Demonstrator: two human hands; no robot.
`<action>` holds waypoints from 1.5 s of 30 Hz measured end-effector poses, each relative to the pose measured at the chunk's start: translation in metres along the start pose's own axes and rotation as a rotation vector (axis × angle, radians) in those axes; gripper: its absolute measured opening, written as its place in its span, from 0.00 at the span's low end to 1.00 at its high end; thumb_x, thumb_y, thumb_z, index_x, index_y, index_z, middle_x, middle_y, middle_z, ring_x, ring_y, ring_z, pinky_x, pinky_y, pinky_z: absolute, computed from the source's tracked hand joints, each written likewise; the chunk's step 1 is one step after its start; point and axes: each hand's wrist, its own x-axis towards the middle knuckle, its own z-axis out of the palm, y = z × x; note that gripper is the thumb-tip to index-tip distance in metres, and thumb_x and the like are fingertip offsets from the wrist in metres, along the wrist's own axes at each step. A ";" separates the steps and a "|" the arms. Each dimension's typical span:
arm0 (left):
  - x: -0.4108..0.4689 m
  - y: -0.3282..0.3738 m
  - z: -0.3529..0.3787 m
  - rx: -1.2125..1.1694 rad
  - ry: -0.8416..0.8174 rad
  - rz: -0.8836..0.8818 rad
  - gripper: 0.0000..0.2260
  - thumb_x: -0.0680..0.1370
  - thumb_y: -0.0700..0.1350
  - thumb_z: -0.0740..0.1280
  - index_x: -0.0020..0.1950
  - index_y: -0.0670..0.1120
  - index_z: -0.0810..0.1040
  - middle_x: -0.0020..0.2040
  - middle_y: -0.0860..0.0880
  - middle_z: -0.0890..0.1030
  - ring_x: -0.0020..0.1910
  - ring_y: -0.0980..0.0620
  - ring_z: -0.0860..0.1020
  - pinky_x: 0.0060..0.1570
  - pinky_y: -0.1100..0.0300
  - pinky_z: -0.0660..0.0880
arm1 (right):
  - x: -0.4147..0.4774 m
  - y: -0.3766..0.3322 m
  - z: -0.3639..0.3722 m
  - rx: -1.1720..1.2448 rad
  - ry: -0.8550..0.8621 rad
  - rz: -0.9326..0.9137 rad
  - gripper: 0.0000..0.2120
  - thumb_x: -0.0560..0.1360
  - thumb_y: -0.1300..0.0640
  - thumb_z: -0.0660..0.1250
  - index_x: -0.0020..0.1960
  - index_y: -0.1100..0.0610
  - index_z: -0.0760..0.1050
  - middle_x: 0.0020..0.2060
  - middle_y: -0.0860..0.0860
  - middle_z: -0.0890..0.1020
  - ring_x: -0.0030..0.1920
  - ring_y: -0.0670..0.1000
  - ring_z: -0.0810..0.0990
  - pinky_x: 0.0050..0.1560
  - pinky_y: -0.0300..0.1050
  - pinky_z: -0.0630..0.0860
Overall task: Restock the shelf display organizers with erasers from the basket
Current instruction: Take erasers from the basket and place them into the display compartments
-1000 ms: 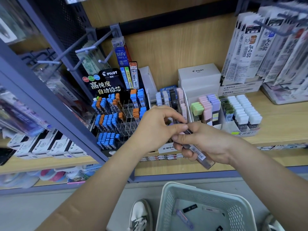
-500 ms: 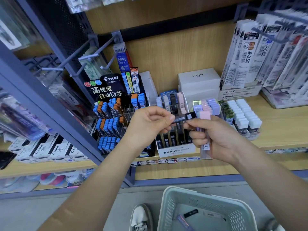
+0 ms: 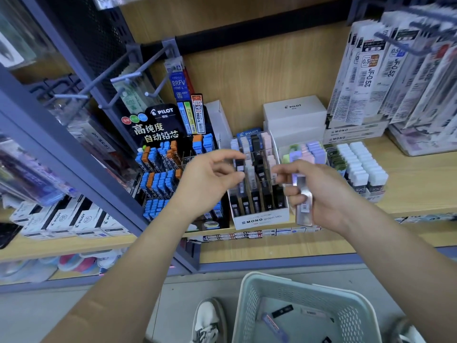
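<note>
Wood-grain shelf point(image 3: 420, 186) carrying the stock. Two hands in view.

Left hand point(image 3: 210, 181): fingers curved, thumb and forefinger apart, at the left columns of the organizer. Blur hides whether it holds a case, so I cannot tell.

Right hand point(image 3: 321, 194): clenched round a small bundle of slim clear packs point(image 3: 303, 206). They stand upright, lilac at the top, with a barcode label low down. The number in the bundle is not readable. The bundle sits just in front of the organizer's right edge.

- One white card organizer point(image 3: 262, 220), front printed "MONO graph MG". It holds stepped rows of slim cases in black, white and pale pink.
- Left of it, one black display stand point(image 3: 158, 127) reading "PILOT" and "高纯度 自动铅芯". It has three round dots (red, green, blue) and is filled with blue and orange cases.
- Right of it, one tray of pastel erasers point(image 3: 309, 152) in green, pink and lilac. Next come rows of white-topped pieces point(image 3: 363, 172) marked "100".
- Behind, one white box point(image 3: 294, 115) reading "PILOT" and two stacked boxes point(image 3: 356, 134) reading "MONO".
- Hanging packets point(image 3: 366, 78) read "0.5" and "JF-0.5". One blue packet point(image 3: 178, 85) reads "BRFV".

One pale perforated plastic basket point(image 3: 248, 308), low in view below the hands. It holds four loose packs point(image 3: 282, 311): two black, one lilac, one pale. One white shoe point(image 3: 207, 320) is beside it.
</note>
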 end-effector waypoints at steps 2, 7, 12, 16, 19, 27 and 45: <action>0.003 -0.008 0.003 -0.023 0.075 -0.037 0.10 0.73 0.40 0.73 0.50 0.54 0.82 0.36 0.48 0.82 0.37 0.56 0.79 0.48 0.62 0.78 | 0.000 -0.006 -0.007 0.096 0.007 0.029 0.08 0.75 0.64 0.64 0.50 0.64 0.80 0.31 0.53 0.75 0.25 0.46 0.68 0.20 0.34 0.61; 0.005 -0.019 0.029 0.049 0.091 -0.053 0.09 0.74 0.38 0.72 0.44 0.52 0.81 0.37 0.54 0.80 0.33 0.52 0.82 0.44 0.57 0.81 | -0.002 -0.003 -0.013 0.012 0.007 0.056 0.08 0.77 0.62 0.62 0.50 0.62 0.80 0.29 0.53 0.73 0.26 0.49 0.70 0.20 0.36 0.65; 0.008 -0.017 0.032 0.125 0.113 -0.029 0.09 0.72 0.41 0.74 0.42 0.56 0.81 0.38 0.56 0.80 0.35 0.58 0.80 0.44 0.66 0.78 | -0.004 0.000 -0.015 0.007 -0.006 0.051 0.08 0.77 0.62 0.63 0.53 0.61 0.79 0.29 0.54 0.74 0.26 0.49 0.70 0.22 0.37 0.64; 0.004 -0.019 0.038 0.258 0.060 0.039 0.06 0.73 0.42 0.73 0.46 0.53 0.82 0.39 0.57 0.79 0.35 0.62 0.77 0.41 0.74 0.74 | -0.005 -0.001 -0.017 0.014 -0.017 0.048 0.09 0.77 0.62 0.63 0.53 0.62 0.80 0.31 0.54 0.74 0.28 0.49 0.70 0.22 0.37 0.65; 0.002 -0.019 0.043 0.341 0.036 0.097 0.06 0.74 0.42 0.72 0.49 0.50 0.83 0.37 0.57 0.78 0.37 0.59 0.78 0.42 0.75 0.73 | -0.006 0.000 -0.016 -0.002 -0.019 0.046 0.09 0.76 0.62 0.64 0.52 0.64 0.81 0.32 0.53 0.73 0.28 0.49 0.70 0.22 0.37 0.65; 0.005 -0.033 0.054 0.414 0.029 0.149 0.08 0.75 0.41 0.71 0.53 0.46 0.84 0.47 0.51 0.82 0.44 0.56 0.78 0.52 0.66 0.74 | -0.007 0.001 -0.016 -0.062 -0.040 0.074 0.09 0.75 0.62 0.65 0.50 0.64 0.83 0.32 0.52 0.72 0.28 0.48 0.70 0.23 0.37 0.64; 0.005 -0.041 0.054 0.622 -0.109 0.283 0.07 0.78 0.46 0.66 0.50 0.47 0.83 0.42 0.50 0.79 0.43 0.53 0.75 0.46 0.59 0.73 | -0.009 0.004 -0.020 -0.126 -0.069 0.087 0.12 0.77 0.63 0.61 0.56 0.62 0.79 0.29 0.53 0.75 0.27 0.50 0.72 0.22 0.37 0.63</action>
